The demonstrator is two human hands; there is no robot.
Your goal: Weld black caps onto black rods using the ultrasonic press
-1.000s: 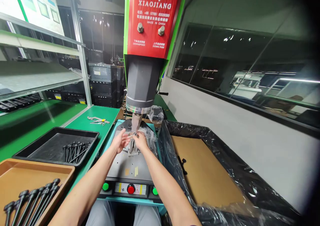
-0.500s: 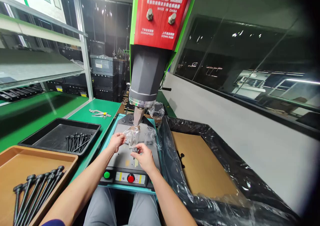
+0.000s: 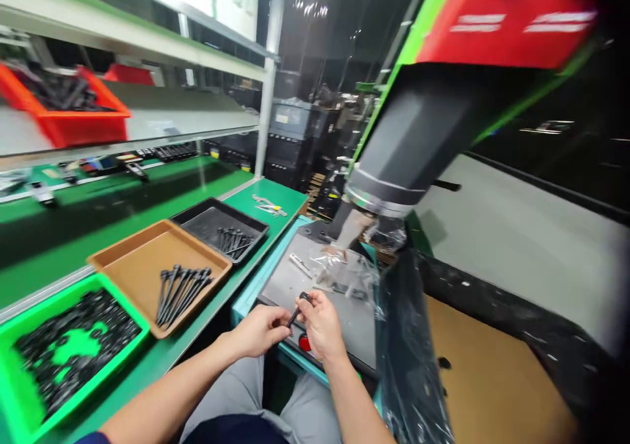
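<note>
A black bolt with a wide head (image 3: 294,315) is held tilted in front of me, over the near edge of the machine's plate. My right hand (image 3: 322,326) pinches it just below the head. My left hand (image 3: 262,330) is closed around its lower end, so the tip is hidden. Behind the hands, clear plastic film (image 3: 339,267) covers part of the fixture on the grey plate (image 3: 278,286). The machine's metal horn (image 3: 352,229) stands above that film. A red button (image 3: 304,343) shows between my hands.
To the left stand a brown tray (image 3: 118,250) with several long black bolts, a black tray (image 3: 197,216) with more, and a green bin (image 3: 14,398) of small black parts. Pliers (image 3: 268,206) lie on the bench. A plastic-lined box (image 3: 472,339) is at right.
My hands have come back toward me from the fixture with the bolt, and my left hand has let go of the film and closed on the bolt. The view has swung left.
</note>
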